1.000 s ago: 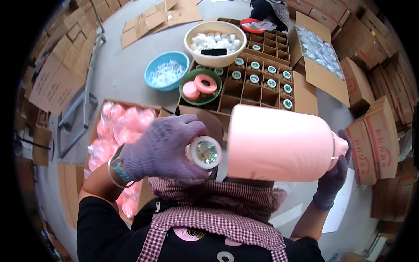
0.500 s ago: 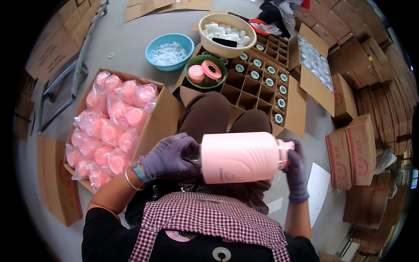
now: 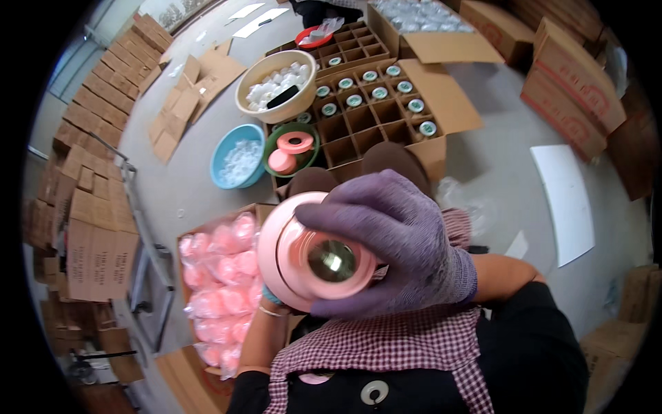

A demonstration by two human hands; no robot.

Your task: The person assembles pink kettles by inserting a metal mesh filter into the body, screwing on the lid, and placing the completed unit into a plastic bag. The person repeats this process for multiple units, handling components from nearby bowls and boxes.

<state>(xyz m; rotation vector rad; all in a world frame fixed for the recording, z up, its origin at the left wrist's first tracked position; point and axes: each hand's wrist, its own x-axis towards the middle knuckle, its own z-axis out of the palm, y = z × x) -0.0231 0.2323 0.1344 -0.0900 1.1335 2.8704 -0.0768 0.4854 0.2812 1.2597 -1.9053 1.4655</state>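
A pink vacuum flask [image 3: 298, 238] is held up close in front of me, one round end with a shiny metal centre facing the camera. My right hand [image 3: 403, 241], in a purple glove, wraps over its top and right side. My left hand [image 3: 270, 297] is under the flask's lower left; only the glove cuff and wrist show, the fingers hidden behind the flask. Beyond it an open carton with cardboard dividers [image 3: 448, 103] holds several capped flasks standing in its cells.
A box of pink flasks in plastic wrap [image 3: 217, 276] sits at my left. A cream bowl [image 3: 243, 103], a blue bowl [image 3: 219, 181] and a green bowl [image 3: 315, 141] with pink rings stand ahead. Flat cardboard stacks [image 3: 89, 228] line the left, cartons [image 3: 572, 83] the right.
The flask has turned from lying sideways across my lap to pointing end-on at the camera. My right hand moved from its far end to over its top.
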